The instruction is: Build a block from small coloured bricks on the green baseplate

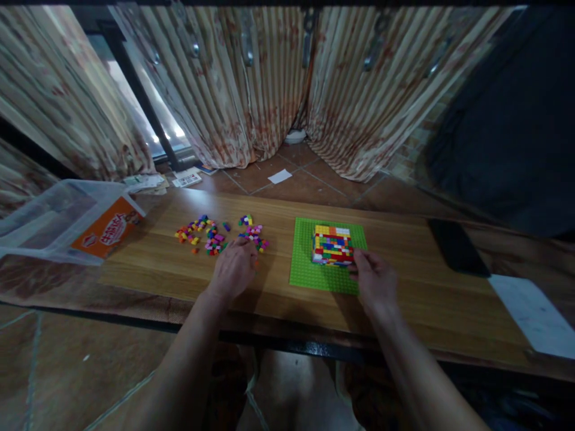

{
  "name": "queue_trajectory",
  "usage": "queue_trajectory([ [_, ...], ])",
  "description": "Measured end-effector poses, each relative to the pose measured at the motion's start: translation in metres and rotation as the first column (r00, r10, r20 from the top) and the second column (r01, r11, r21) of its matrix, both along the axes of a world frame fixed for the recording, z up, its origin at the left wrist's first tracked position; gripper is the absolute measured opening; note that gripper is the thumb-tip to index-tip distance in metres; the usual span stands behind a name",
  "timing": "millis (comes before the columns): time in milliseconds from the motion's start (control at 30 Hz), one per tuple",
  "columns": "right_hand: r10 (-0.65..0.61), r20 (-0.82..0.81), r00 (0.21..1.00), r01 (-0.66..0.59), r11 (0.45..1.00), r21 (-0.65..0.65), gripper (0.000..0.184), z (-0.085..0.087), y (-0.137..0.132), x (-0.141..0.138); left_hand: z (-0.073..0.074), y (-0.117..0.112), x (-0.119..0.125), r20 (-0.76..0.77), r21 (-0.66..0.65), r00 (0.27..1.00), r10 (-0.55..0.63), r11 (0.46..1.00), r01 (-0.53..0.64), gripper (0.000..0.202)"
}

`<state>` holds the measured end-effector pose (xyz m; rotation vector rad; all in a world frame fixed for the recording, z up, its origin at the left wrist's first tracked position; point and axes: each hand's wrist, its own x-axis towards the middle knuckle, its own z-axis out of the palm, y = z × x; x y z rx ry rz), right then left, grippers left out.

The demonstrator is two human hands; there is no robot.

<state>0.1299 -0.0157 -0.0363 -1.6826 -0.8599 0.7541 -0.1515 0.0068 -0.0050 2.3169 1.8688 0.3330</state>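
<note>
A block built of many-coloured toy bricks (pixel 333 245) sits on a green studded baseplate (pixel 305 272). My right hand (pixel 375 278) is at the block's right side, thumb and fingers pinched against its edge. Whether a loose brick is also between those fingers I cannot tell. To the left, my left hand (pixel 236 266) reaches down over loose toy bricks (pixel 215 239) scattered on the wooden tabletop. Its fingers are curled together, and the hand itself hides the fingertips. A few orange and green bits show beside its right edge.
A clear plastic bin (pixel 40 209) with an orange label lies at the table's left end. On the right are a black phone (pixel 457 246) and a white paper sheet (pixel 534 314). Beyond the table, curtains (pixel 256 84) hang over a tiled floor with some papers.
</note>
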Motion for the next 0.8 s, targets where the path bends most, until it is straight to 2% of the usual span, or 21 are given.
queue_trajectory([
  [100, -0.032, -0.065, 0.997, 0.034, 0.999, 0.032, 0.044, 0.003, 0.001, 0.004, 0.000, 0.000, -0.004, 0.043, -0.022, 0.999, -0.027, 0.999, 0.028, 0.025],
  [167, -0.035, -0.045, 0.998, 0.038, 0.997, 0.065, 0.040, 0.005, 0.000, 0.008, -0.001, 0.000, -0.011, 0.105, -0.030, 0.991, -0.087, 0.995, 0.090, 0.027],
  [233, -0.003, 0.038, 0.999, -0.002, 0.993, 0.117, 0.035, 0.007, -0.002, 0.011, -0.004, -0.001, -0.017, 0.149, -0.020, 0.978, -0.146, 0.988, 0.151, 0.028],
  [300, 0.073, 0.192, 0.979, -0.110, 0.975, 0.195, 0.028, 0.011, -0.007, 0.012, -0.007, -0.002, -0.023, 0.154, -0.013, 0.975, -0.158, 0.987, 0.162, 0.029],
  [400, 0.152, 0.451, 0.879, -0.300, 0.913, 0.276, 0.018, 0.016, -0.013, 0.006, -0.010, -0.003, -0.026, 0.146, -0.022, 0.978, -0.150, 0.988, 0.155, 0.026],
  [467, 0.156, 0.575, 0.803, -0.371, 0.886, 0.279, 0.015, 0.015, -0.015, 0.001, -0.010, -0.003, -0.026, 0.147, -0.031, 0.977, -0.156, 0.986, 0.162, 0.022],
  [633, 0.115, 0.759, 0.641, -0.423, 0.878, 0.225, 0.013, 0.009, -0.010, -0.005, -0.010, -0.002, -0.025, 0.152, -0.029, 0.975, -0.162, 0.985, 0.168, 0.019],
  [800, 0.117, 0.814, 0.570, -0.438, 0.881, 0.180, 0.012, 0.010, -0.006, -0.004, -0.004, -0.002, -0.019, 0.169, -0.022, 0.976, -0.136, 0.990, 0.141, 0.016],
])
